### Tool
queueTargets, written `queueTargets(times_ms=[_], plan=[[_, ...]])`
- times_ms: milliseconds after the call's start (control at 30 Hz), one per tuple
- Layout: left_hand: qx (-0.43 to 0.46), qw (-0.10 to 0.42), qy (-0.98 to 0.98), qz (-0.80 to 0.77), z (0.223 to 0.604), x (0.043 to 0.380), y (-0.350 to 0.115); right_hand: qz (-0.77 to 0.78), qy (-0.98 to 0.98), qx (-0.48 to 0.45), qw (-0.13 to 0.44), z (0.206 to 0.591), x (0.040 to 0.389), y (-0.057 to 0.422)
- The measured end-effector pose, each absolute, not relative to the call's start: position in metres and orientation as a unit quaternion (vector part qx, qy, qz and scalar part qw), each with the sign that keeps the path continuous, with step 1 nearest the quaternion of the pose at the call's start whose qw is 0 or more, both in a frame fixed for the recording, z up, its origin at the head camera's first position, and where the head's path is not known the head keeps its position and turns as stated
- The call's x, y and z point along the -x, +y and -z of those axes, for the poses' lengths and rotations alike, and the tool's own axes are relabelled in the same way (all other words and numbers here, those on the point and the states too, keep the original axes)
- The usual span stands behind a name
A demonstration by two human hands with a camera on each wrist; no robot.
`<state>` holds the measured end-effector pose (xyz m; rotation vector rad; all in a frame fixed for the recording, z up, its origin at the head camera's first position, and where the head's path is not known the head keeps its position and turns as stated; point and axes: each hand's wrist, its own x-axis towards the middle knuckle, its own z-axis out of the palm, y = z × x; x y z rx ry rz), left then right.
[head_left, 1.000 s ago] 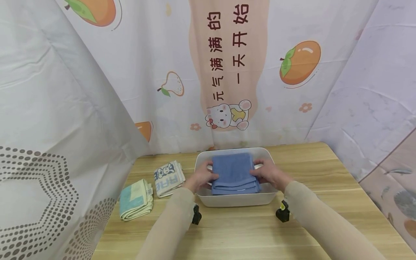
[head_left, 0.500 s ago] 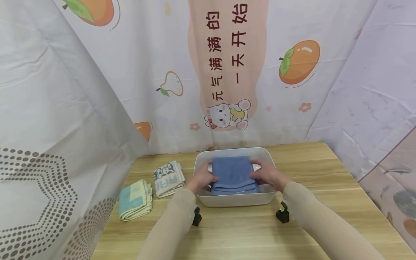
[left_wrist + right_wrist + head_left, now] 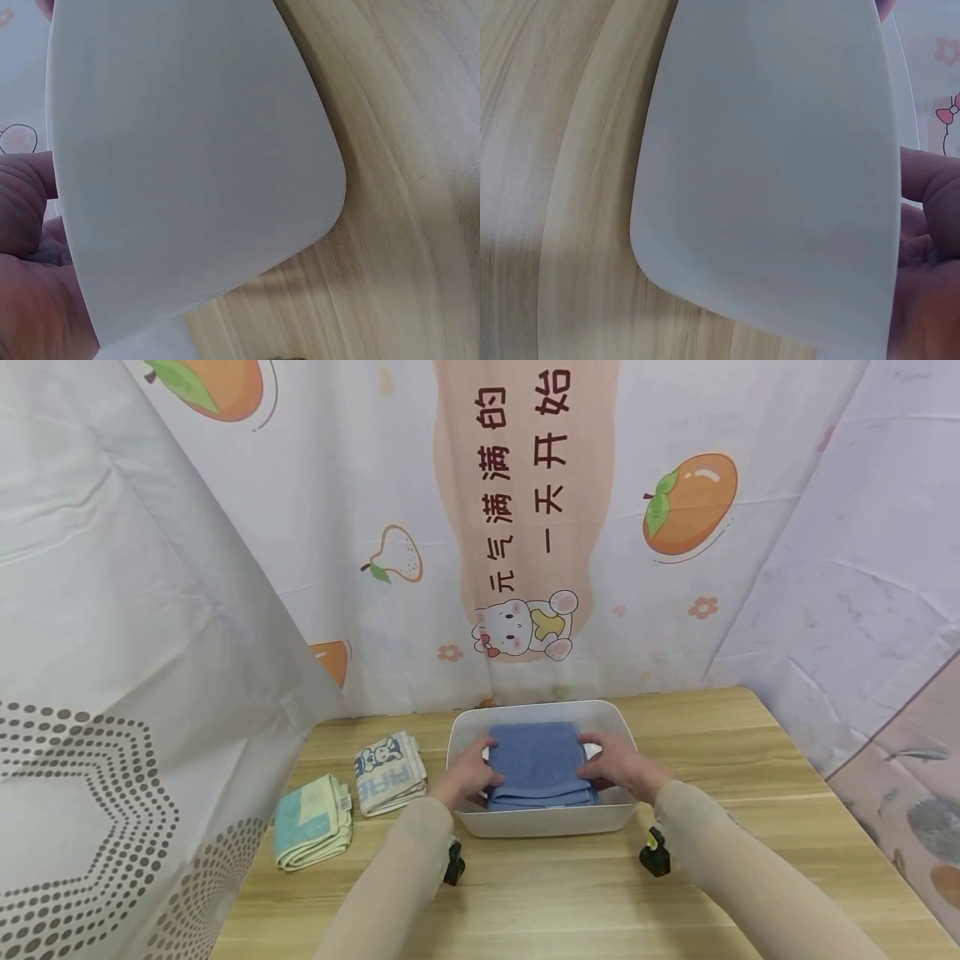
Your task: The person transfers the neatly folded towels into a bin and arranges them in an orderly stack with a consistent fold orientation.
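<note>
A folded blue towel lies flat inside a white plastic basin in the head view. Its left edge is held by my left hand, while my right hand holds the right edge. Both thumbs rest near the top of the cloth; the other fingers are partly hidden beside it. Folded blue layers show along the towel's front edge. In the wrist views, the basin's outer wall hides the towel and most of each hand.
Left of the basin lie two folded towels: a white one with a blue bear print and a teal and cream one. The wooden table ends at a printed curtain behind the basin.
The blue towel has come down slightly into the basin and toward its front, with both hands staying at its sides. The two towels on the left have not moved.
</note>
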<state>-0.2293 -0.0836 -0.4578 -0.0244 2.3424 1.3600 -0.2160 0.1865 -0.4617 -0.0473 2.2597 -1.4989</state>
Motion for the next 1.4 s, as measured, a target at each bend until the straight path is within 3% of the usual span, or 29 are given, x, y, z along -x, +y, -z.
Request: queueTargets(times_ms=[733,1400], plan=[[0.009,0.215,0.851,-0.479,0.447,0.226,-0.085,0.531,0.809,-0.004,0.252,0.447,0.212,0.187],[0.010,0.189,0.820,-0.540,0.425,0.225,-0.110,0.565,0.793,-0.005,0.227,0.431,0.211,0.204]])
